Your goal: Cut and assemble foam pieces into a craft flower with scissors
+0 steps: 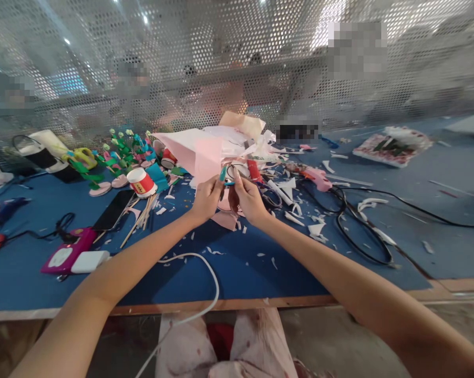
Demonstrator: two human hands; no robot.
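My left hand (207, 198) and my right hand (249, 198) meet above the middle of the table, both closed with the fingertips pinched. Between them is a small teal piece (229, 184) with a thin dark curved edge above it; its exact kind is too small to make out. Pink paper sheets (207, 157) lie just behind my hands, and another pink scrap (225, 221) is below them. To the right of my fingers sits a red roll-like item (254, 170), partly hidden among white paper scraps.
A paper cup (141, 182), thin sticks (139, 223), a phone (114, 210) and green paper flowers (122, 152) lie left. A purple power block (69, 250) holds a white charger (89, 261). Right is a pink glue gun (319, 179) with a looped black cord (341, 226). Perforated metal (221, 52) stands behind.
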